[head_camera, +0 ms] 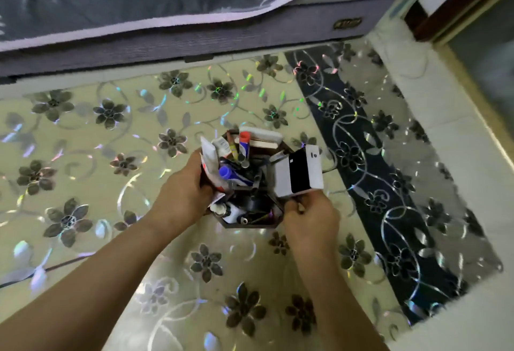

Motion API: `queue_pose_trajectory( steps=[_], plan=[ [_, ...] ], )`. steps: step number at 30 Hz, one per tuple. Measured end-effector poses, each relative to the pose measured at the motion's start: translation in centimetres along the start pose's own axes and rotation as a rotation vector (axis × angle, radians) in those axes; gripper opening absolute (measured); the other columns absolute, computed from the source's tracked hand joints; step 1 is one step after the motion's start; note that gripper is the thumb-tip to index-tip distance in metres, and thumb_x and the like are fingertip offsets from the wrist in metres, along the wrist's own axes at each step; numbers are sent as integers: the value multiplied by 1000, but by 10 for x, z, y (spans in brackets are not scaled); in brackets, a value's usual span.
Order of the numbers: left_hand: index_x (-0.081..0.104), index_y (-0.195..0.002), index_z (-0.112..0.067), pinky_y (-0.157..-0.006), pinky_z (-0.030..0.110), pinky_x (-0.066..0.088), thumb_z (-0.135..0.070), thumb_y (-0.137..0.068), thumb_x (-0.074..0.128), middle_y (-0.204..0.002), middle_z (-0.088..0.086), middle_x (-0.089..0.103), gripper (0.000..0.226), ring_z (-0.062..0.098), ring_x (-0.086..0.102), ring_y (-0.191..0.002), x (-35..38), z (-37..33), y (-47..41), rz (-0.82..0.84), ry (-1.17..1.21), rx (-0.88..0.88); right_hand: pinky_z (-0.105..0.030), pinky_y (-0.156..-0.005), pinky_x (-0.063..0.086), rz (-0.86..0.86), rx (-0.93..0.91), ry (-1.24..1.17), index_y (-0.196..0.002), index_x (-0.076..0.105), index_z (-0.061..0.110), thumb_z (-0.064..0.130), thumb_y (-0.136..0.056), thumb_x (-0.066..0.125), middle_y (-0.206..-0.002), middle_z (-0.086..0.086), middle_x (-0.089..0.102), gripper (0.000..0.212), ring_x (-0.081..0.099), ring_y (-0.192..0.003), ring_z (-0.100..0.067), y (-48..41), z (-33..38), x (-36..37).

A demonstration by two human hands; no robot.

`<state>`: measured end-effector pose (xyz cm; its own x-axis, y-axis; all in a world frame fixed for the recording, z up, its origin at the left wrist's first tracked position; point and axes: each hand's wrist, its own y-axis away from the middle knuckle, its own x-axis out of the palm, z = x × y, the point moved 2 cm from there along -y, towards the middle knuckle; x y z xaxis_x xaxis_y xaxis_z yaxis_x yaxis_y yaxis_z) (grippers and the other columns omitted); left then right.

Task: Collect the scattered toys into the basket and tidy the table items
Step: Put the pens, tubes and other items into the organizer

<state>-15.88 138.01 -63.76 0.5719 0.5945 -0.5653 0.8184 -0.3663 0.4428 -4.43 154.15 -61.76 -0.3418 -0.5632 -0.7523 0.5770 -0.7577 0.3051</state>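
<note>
On the cream, flower-patterned glossy table cover [91, 184], the dark octagonal basket [251, 225] is set near the middle, crammed with pens [230, 174]. Bare cover is left on every side, and the grey bed edge [167, 45] lies well behind. The basket's left wall is gripped by the curled left hand [183, 192]. Its near-right rim is pinched by the right hand [311, 220], just under a white-and-black box [300, 172].

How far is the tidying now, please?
Done: pens and tubes sit in the dark octagonal organizer, a white-and-black box too. In hand: left hand and right hand grip it at the floral table. Left: placing it; no toys or basket are in view.
</note>
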Motion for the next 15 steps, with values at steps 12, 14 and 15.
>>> queue_pose_trajectory(
  steps=[12, 14, 15],
  plan=[
    [48, -116, -9, -74, 43, 52, -13, -81, 61, -102, 16, 61, 37, 35, 61, -92, 127, -200, -184, 199, -181, 310, -23, -63, 37, -220, 96, -101, -92, 63, 11, 10, -86, 57, -88, -8, 65, 8, 63, -88, -25, -205, -65, -114],
    [49, -113, -10, -71, 44, 55, -11, -82, 62, -103, 14, 62, 34, 34, 63, -90, 138, -211, -208, 195, -133, 265, -16, -57, 29, -231, 37, -36, -87, 63, 9, 10, -85, 57, -86, -9, 66, 7, 63, -87, -25, -239, -64, -121],
    [49, -113, -11, -69, 47, 57, -10, -82, 62, -105, 16, 62, 34, 36, 65, -89, 148, -214, -221, 203, -89, 237, -18, -56, 31, -229, 14, -18, -87, 64, 7, 10, -84, 57, -86, -10, 68, 8, 64, -86, -26, -257, -67, -123]
  ],
)
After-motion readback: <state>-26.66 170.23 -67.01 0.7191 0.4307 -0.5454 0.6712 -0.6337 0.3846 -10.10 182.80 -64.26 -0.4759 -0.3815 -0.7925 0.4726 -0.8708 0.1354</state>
